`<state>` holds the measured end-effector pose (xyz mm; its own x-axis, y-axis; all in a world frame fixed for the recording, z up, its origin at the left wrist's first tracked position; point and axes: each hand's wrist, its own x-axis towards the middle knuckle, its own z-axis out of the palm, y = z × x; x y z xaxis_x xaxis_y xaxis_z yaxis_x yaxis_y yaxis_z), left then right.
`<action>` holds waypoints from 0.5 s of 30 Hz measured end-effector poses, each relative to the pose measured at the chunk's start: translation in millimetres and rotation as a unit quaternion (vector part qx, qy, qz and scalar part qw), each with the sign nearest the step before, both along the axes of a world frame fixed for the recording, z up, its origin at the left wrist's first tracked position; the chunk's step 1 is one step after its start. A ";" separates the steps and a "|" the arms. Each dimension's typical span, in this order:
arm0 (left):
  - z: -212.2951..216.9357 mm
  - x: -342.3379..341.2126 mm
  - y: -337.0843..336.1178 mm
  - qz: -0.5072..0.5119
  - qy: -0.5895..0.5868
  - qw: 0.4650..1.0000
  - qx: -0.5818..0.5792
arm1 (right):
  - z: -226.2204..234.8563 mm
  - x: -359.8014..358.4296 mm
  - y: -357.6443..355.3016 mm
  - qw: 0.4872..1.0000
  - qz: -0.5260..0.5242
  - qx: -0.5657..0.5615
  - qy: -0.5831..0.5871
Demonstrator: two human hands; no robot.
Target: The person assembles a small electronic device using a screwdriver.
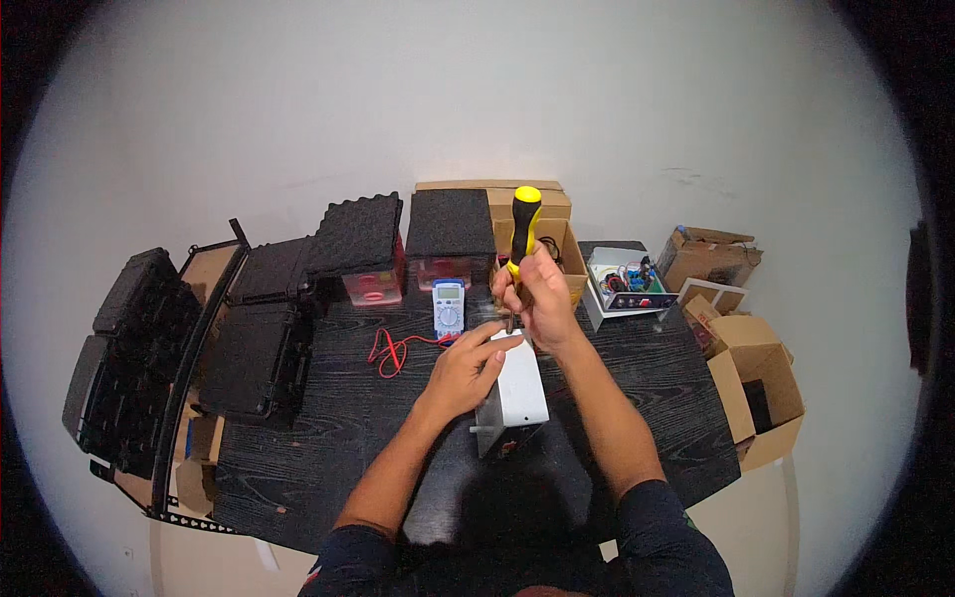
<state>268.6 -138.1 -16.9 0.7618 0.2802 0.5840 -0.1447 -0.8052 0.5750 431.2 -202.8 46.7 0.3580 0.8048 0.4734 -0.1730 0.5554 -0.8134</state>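
Note:
A white metal box [523,388] stands on the black table in front of me, a small dark hole near its close end. My right hand [538,290] is closed round the lower part of a yellow and black screwdriver [526,227], held upright with its handle end up. The screwdriver's tip meets the far end of the box; the exact contact spot is too small to make out. My left hand [471,365] lies on the box's left side and top, its fingers stretched toward the tip.
Beyond my left hand lies a blue-and-white multimeter [449,309] with red leads [393,350]. An opened device with wires [629,282] stands at the right. Cardboard boxes [758,378] line the right edge. Black cases [254,358] and lidded bins [450,224] fill the left and back.

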 end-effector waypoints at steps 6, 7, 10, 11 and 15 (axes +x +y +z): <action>-2.0 -1.0 1.9 0.001 -0.003 1.000 -0.003 | 7.7 -6.3 -2.2 0.995 0.059 0.027 0.074; -1.7 -0.5 1.8 0.001 -0.003 1.000 -0.003 | 5.0 -6.1 -0.8 0.995 0.059 0.027 0.074; -0.6 0.4 -0.6 0.002 -0.006 1.000 0.002 | -1.6 -2.7 1.4 0.999 -0.031 0.017 -0.040; 0.2 -0.7 -1.0 0.005 -0.002 1.000 0.001 | 0.0 -2.1 1.4 1.000 -0.001 0.003 -0.011; -1.1 -1.0 0.7 0.005 -0.001 1.000 0.010 | 9.4 -4.3 -1.9 0.995 0.073 -0.010 0.068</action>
<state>267.6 -137.4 -18.0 0.7574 0.2766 0.5915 -0.1372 -0.8182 0.5583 426.9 -204.7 56.0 0.2972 0.8615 0.4117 -0.3596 0.5004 -0.7875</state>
